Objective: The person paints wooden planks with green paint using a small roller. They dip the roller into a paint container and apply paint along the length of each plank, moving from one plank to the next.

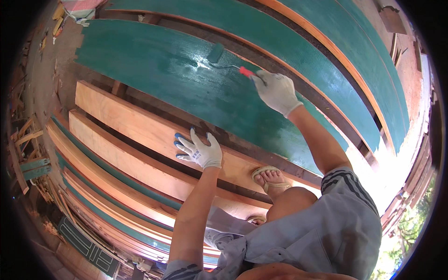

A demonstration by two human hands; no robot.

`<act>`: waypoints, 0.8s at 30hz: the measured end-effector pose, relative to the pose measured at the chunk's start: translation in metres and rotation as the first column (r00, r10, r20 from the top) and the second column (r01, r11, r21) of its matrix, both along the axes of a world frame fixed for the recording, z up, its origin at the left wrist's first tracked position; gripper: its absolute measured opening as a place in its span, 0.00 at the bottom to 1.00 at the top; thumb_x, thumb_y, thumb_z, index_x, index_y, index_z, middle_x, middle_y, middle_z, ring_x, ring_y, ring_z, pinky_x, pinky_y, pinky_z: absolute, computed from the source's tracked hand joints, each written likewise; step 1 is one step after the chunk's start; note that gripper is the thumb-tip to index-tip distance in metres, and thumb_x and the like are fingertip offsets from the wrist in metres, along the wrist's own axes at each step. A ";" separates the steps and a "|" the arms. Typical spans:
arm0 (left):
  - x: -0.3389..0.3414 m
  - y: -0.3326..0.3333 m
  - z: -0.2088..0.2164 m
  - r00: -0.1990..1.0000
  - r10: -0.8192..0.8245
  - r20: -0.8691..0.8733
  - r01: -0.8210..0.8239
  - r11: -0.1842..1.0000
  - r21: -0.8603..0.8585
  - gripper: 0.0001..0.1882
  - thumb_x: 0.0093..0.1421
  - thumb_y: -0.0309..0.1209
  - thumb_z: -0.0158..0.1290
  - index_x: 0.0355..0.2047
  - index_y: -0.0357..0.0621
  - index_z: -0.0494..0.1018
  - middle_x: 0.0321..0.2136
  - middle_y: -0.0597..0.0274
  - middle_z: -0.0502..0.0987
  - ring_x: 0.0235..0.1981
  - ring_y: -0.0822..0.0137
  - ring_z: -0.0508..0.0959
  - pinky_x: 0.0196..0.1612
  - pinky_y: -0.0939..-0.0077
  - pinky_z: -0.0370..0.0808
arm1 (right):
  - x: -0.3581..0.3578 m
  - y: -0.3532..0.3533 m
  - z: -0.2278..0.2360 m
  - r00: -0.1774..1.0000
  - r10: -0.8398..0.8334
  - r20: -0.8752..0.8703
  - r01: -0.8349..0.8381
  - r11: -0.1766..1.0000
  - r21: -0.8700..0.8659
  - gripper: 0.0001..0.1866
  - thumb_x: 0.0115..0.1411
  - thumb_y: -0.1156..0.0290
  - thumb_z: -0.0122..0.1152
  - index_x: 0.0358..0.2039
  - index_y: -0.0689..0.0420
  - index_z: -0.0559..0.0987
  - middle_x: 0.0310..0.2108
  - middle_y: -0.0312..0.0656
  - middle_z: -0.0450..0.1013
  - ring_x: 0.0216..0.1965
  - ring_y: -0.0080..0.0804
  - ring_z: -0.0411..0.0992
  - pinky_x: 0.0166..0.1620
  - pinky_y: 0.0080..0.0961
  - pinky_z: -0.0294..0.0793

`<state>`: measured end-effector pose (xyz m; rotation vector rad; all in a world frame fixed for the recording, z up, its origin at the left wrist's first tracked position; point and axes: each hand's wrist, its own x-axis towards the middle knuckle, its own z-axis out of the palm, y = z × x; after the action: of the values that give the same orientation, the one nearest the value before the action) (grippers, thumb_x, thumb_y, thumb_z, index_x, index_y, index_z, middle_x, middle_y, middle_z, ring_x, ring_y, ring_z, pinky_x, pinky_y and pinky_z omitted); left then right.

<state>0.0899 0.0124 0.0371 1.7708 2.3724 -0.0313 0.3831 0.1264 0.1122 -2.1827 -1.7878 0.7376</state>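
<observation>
My right hand (275,91), in a white glove, is closed round the red handle of a small paint roller (215,53). The roller's green sleeve rests on a wide board (140,53) coated in green paint, which shines wet around the roller. In a white glove with blue fingertips, my left hand (200,148) has its fingers spread. It is over a bare wooden plank (135,120) on the near side of the green board and appears to touch it; nothing is in its grasp.
More green boards (298,51) with bare wood edges lie beyond. Several planks (116,168) run side by side at the left, gaps between them. My sandalled foot (273,177) is on the bare plank. Scrap wood (30,140) lies at far left, a striped sack (80,8) at top left.
</observation>
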 end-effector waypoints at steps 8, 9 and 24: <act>-0.009 -0.005 -0.003 1.000 -0.009 0.002 0.009 0.999 0.042 0.32 0.66 0.47 0.59 0.69 0.56 0.69 0.81 0.36 0.43 0.80 0.28 0.40 0.72 0.15 0.36 | 0.058 -0.109 0.040 0.993 -0.117 -0.003 0.112 0.963 -0.246 0.18 0.74 0.55 0.56 0.31 0.53 0.80 0.23 0.49 0.77 0.30 0.57 0.77 0.36 0.52 0.73; -0.009 -0.005 -0.003 1.000 -0.020 0.000 0.020 0.999 0.049 0.32 0.66 0.47 0.59 0.68 0.56 0.70 0.81 0.36 0.43 0.80 0.28 0.40 0.72 0.15 0.36 | 0.056 -0.103 0.037 0.996 -0.084 -0.001 0.082 0.979 -0.187 0.17 0.74 0.56 0.56 0.32 0.54 0.80 0.24 0.50 0.77 0.30 0.58 0.77 0.36 0.52 0.73; -0.012 -0.007 -0.008 1.000 -0.017 0.007 0.016 0.997 0.081 0.31 0.65 0.46 0.60 0.66 0.54 0.72 0.81 0.39 0.45 0.80 0.27 0.40 0.73 0.17 0.35 | 0.059 -0.080 0.019 0.998 -0.039 0.042 0.048 0.966 -0.252 0.18 0.74 0.54 0.54 0.34 0.53 0.83 0.27 0.51 0.80 0.36 0.56 0.80 0.41 0.52 0.76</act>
<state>0.0780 0.0053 0.0291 1.8226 2.3860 0.0702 0.4420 0.0460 0.1314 -2.4011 -1.7400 0.9696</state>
